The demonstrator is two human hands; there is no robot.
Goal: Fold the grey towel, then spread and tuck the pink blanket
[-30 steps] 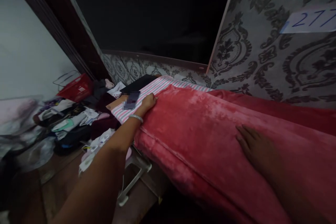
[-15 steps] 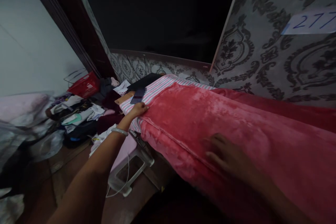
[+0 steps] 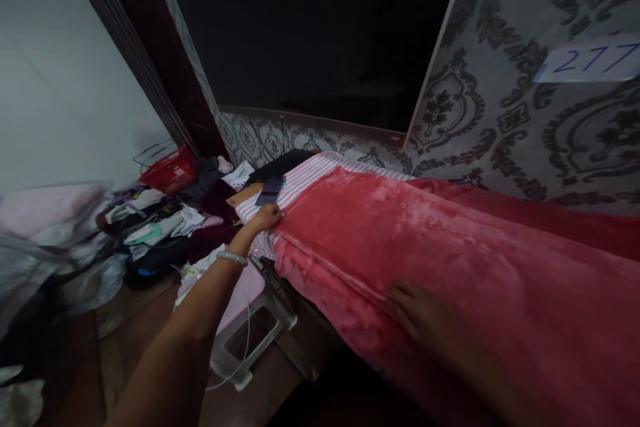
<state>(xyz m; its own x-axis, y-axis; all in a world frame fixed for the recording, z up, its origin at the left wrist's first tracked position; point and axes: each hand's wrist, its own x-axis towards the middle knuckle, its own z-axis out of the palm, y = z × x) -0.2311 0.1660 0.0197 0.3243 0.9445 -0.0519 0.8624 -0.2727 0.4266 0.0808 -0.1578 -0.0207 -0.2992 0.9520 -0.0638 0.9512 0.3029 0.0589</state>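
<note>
A plush red blanket [image 3: 360, 227] lies folded over a long surface covered by a pink, white and grey striped sheet [image 3: 313, 177]. At the near left corner of the blanket, my left hand [image 3: 269, 216] is closed, pinching its edge. A pale bangle circles that wrist. My right hand [image 3: 417, 307] is farther right along the folded near hem, its fingers drawn together on the fabric; the hand is dim and slightly blurred. Just beyond my left hand, a dark phone [image 3: 270, 192] rests on the striped sheet.
A pink-topped plastic stool [image 3: 247, 290] with a white cable stands below my left arm. Piled clothes [image 3: 165, 230] and a red basket [image 3: 173, 170] are at the left. A large dark screen [image 3: 310, 33] hangs on the patterned wall, beside a paper marked 277 [image 3: 587, 61].
My right hand has lowered to the blanket's hem and its fingers have come together. My left hand stays at the corner. The whole view has shifted slightly.
</note>
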